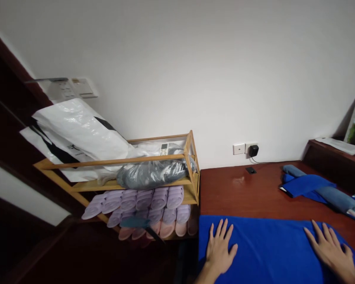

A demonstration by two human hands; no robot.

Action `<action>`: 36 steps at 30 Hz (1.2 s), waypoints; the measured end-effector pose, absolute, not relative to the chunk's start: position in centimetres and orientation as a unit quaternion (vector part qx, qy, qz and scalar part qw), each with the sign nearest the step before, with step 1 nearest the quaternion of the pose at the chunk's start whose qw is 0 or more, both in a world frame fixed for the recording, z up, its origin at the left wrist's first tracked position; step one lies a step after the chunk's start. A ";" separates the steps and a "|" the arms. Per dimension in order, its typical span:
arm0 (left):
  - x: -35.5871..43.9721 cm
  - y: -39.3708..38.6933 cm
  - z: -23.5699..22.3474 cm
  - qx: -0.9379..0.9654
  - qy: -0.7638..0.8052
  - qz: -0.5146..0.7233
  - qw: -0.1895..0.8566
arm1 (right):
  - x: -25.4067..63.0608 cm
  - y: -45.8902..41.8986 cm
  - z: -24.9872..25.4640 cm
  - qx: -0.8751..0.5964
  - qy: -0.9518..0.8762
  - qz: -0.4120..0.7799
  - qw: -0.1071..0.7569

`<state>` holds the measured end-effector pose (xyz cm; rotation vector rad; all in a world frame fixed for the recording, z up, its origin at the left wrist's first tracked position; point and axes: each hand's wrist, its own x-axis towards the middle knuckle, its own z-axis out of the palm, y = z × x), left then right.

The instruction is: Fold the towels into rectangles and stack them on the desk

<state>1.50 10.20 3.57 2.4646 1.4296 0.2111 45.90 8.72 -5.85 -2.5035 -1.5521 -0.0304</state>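
Observation:
A bright blue towel [269,244] lies spread flat on a dark red wooden tabletop [242,193] at the bottom of the view. My left hand [219,249] rests flat on the towel's left part, fingers spread and open. My right hand [331,248] lies flat on its right part, fingers also spread. Neither hand holds anything. Farther back on the right sits a second blue towel [307,183], folded over a grey-blue rolled one [334,197].
A bamboo rack [192,173] stands left of the table, with rows of lilac and pink slippers [148,203], a grey plastic-wrapped bundle [150,173], a white bag [77,134] and a remote [164,148]. A charger [253,150] is plugged into the wall socket. A raised wooden ledge [334,157] stands right.

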 end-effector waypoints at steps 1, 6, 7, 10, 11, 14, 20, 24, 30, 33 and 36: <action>1.6 10.6 3.5 0.853 0.499 0.068 0.135 | 45.4 9.2 -5.9 -0.847 -0.522 -0.006 0.095; 2.1 12.1 2.9 0.851 0.509 0.061 0.114 | 45.6 10.5 -4.7 -0.847 -0.525 0.009 0.080; 2.1 12.3 2.8 0.851 0.509 0.064 0.113 | 45.6 10.7 -4.2 -0.843 -0.533 0.009 0.074; 2.2 12.4 2.4 0.851 0.508 0.073 0.111 | 44.3 10.4 -3.1 -0.840 -0.538 -0.006 0.068; 2.2 12.5 2.2 0.851 0.507 0.076 0.112 | 43.5 9.8 -3.1 -0.844 -0.533 -0.012 0.065; 2.2 13.1 2.0 0.853 0.503 0.078 0.111 | 40.9 6.4 -4.3 -0.833 -0.551 -0.032 0.043; 2.5 13.7 3.5 0.867 0.480 0.087 0.106 | 39.1 -0.2 -7.3 -0.805 -0.589 -0.067 0.039; 1.8 10.7 3.1 0.845 0.514 0.133 0.058 | 39.7 0.8 -7.1 -0.814 -0.576 -0.058 0.056; 0.4 7.8 0.0 0.799 0.590 0.112 0.034 | 40.2 4.6 -6.2 -0.821 -0.565 -0.018 0.081; 0.9 9.2 0.7 0.795 0.597 0.098 0.040 | 40.2 6.4 -4.6 -0.822 -0.561 0.019 0.099; 1.3 9.4 1.8 0.792 0.601 0.100 0.038 | 41.1 6.4 -3.6 -0.814 -0.566 0.054 0.121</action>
